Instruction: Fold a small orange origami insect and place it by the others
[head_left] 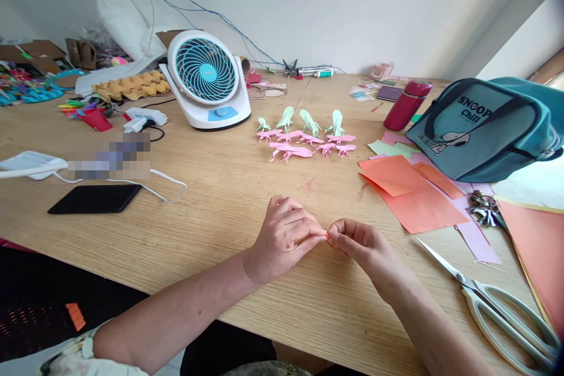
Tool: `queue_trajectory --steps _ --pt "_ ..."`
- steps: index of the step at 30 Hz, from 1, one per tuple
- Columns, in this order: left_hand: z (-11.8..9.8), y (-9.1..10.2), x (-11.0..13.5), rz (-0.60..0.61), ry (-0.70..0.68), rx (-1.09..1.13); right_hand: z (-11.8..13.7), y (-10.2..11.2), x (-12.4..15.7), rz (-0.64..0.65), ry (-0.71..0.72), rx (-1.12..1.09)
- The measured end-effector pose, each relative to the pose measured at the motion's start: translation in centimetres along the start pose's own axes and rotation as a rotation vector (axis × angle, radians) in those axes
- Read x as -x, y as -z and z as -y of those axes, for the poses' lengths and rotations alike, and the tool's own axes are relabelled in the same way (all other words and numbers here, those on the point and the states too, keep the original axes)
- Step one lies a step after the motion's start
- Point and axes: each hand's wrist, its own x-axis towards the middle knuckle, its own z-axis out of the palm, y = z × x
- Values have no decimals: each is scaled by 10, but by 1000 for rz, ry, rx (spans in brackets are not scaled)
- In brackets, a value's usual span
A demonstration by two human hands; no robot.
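My left hand (pixel 285 236) and my right hand (pixel 362 249) meet fingertip to fingertip over the wooden table (pixel 229 200), near its front edge. Both are closed in a pinch on a tiny piece of orange paper (pixel 327 238), mostly hidden by the fingers. Beyond the hands stand several folded paper figures, pink ones (pixel 304 144) in front and pale green ones (pixel 308 120) behind. Orange paper sheets (pixel 409 194) lie to the right of my hands.
Big scissors (pixel 497 305) lie at the right front edge. A teal bag (pixel 489 129), a red bottle (pixel 406 104) and keys (pixel 483 208) are on the right. A white and blue desk fan (pixel 207 79) stands at the back. A black phone (pixel 94 198) and a cable lie on the left.
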Motion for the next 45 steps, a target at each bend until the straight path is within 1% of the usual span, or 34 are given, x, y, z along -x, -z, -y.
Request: queue_trajectory --steps 5,9,13,15,20,23,26,32,40,45 --pt "0 1 0 43 24 55 2 1 1 9 23 16" --pt "0 1 0 53 54 99 3 0 2 17 54 62" --pt "0 0 1 69 87 113 5 -2 4 -44 85 193" --pt "0 -1 1 68 91 117 5 -2 4 -66 94 222" --pt "-1 -1 0 48 74 111 -2 4 0 10 73 111" --pt "-1 0 0 52 58 89 -5 8 -2 54 51 23" --pt "-1 0 0 54 51 71 -6 9 -3 79 29 -21" --pt "0 -1 1 64 67 63 -6 8 -5 64 33 -39" --pt "-2 -2 1 63 89 53 -3 8 -1 20 82 65" --pt "-1 -2 0 71 88 51 -2 8 -1 1 113 73"
